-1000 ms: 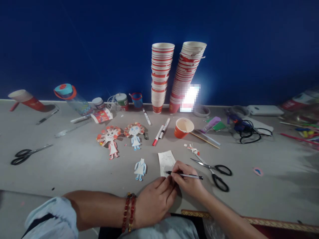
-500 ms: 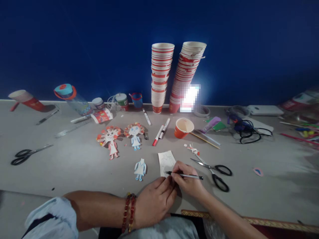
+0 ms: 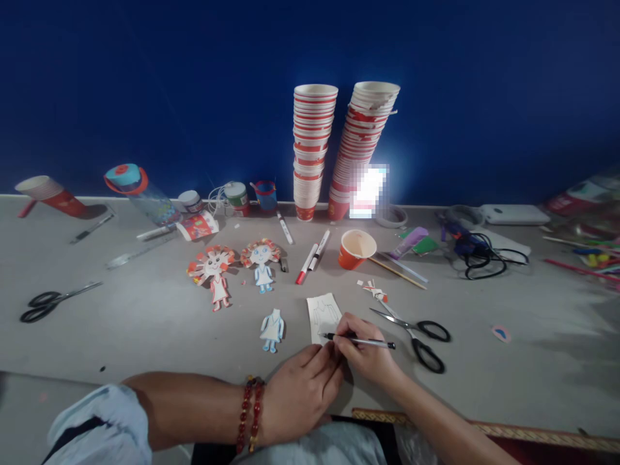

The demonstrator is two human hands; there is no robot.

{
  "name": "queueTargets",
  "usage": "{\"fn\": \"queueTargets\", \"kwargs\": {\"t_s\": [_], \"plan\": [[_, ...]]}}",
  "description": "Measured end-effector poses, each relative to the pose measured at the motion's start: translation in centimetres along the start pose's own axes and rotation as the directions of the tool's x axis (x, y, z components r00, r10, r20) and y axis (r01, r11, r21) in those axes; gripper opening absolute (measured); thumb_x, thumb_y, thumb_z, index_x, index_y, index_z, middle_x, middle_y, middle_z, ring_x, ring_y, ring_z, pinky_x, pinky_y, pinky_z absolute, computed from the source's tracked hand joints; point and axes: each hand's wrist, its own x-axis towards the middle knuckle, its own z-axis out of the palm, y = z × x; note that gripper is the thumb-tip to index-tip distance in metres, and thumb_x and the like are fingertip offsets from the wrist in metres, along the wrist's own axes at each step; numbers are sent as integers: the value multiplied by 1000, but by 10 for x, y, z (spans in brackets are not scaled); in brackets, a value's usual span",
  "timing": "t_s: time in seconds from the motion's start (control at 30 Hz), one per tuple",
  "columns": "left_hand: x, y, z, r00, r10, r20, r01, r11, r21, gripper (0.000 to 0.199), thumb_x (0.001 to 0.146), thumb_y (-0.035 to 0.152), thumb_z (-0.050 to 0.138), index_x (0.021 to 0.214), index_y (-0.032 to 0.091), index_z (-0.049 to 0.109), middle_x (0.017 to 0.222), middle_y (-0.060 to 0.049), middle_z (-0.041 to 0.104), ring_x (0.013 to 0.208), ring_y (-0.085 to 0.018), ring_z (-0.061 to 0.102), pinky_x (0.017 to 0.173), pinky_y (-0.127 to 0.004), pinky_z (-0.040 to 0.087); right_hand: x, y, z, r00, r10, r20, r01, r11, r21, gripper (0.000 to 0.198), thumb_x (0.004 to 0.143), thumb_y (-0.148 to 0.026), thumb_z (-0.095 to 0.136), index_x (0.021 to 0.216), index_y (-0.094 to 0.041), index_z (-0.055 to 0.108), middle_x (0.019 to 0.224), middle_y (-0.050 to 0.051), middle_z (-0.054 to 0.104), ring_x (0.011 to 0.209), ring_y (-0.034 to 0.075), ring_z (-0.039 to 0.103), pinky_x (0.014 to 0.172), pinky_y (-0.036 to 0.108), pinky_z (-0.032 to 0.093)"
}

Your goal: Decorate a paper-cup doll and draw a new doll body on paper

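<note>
My right hand (image 3: 365, 349) is closed on a black-and-clear pen (image 3: 371, 342), its tip touching a small white sheet of paper (image 3: 321, 309). Thin dark outlines of a figure's body show on that sheet. Flat over the paper's lower edge lies my left hand (image 3: 305, 387), fingers stretched out toward the right hand. Left of the paper is a headless paper doll body (image 3: 272, 329) edged in blue. Beyond it lie a red paper doll (image 3: 217, 276) and a blue paper doll (image 3: 262, 265) with curled paper hair. Black-handled scissors (image 3: 416, 334) rest half open to the right.
Two tall stacks of paper cups, one straight (image 3: 314, 148) and one leaning (image 3: 363, 129), stand at the back by a glowing screen (image 3: 369, 192). An orange cup (image 3: 356, 250), markers (image 3: 307, 263), paper scraps (image 3: 375, 290), a bottle (image 3: 145, 194) and other scissors (image 3: 53, 300) sit around.
Almost nothing differs. The pen and both hands hold nearly the same place over the paper, and the whole view has shifted very slightly.
</note>
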Motion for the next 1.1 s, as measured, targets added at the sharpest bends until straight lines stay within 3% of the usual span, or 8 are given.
{"fn": "queueTargets", "kwargs": {"t_s": [1.1], "plan": [[0,0,-2,1000,1,23,-1,1000,1,77,92,56,55,144,0,41,143,-20,50,136,-31,39,113,-39,22,-1,-1,-1,1000,10,-9,-10,999,31,12,75,-14,49,65,-22,47,57,-4,50,54,13,47,54,24,37]]}}
